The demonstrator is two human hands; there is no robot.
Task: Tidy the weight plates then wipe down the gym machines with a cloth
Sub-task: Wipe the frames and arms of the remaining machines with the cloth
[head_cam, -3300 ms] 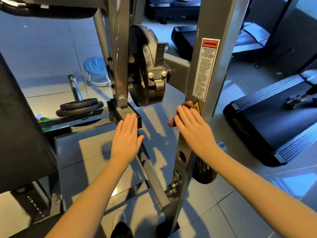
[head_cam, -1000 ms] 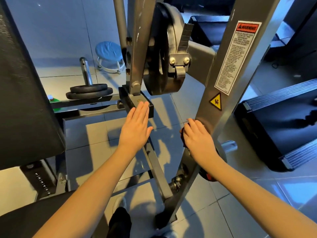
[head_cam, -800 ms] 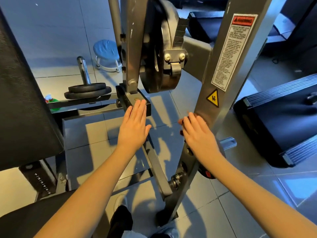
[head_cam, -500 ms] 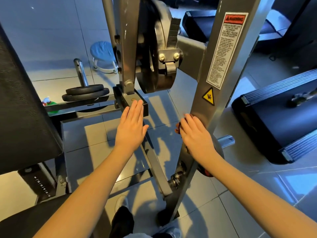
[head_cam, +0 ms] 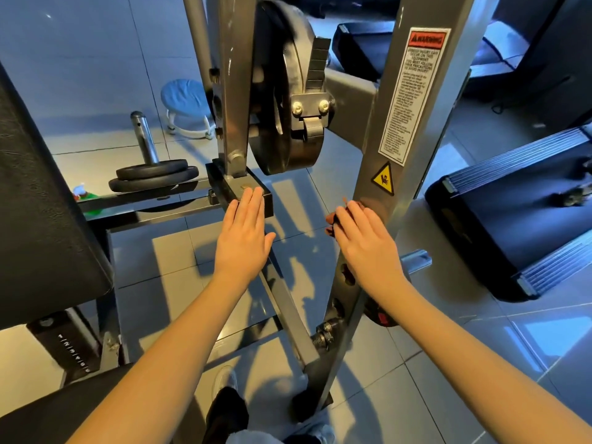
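1. Since a second ago, brings the right hand back up the slanted grey steel upright post, with the fingertips now nearer the yellow triangular hazard sticker. Keeps the left hand where it was.
2. Presses a small reddish-brown soft cloth against the face of the post, under the right palm. Shows only a crumpled edge of it, poking out just left of the index finger and a little beyond the fingertips.
3. Lays the right fingers straight and close together over the cloth, pushing on it rather than clenching it. Hides the thumb, so cannot tell whether that hooks the fabric.
4. Rests the left hand flat on the black rectangular metal block at the foot of the inner column, fingers straight and released, grasping nothing.
5. Seems a light, limp rag, likely to bunch up and slip out sideways on smooth painted steel. Best spread wide under the whole palm and worked with steady pressure.
6. Leaves two black round iron weight plates stacked on a chrome peg at far left, well apart from both hands. Look heavy and rigid, best taken by the rim with both hands.
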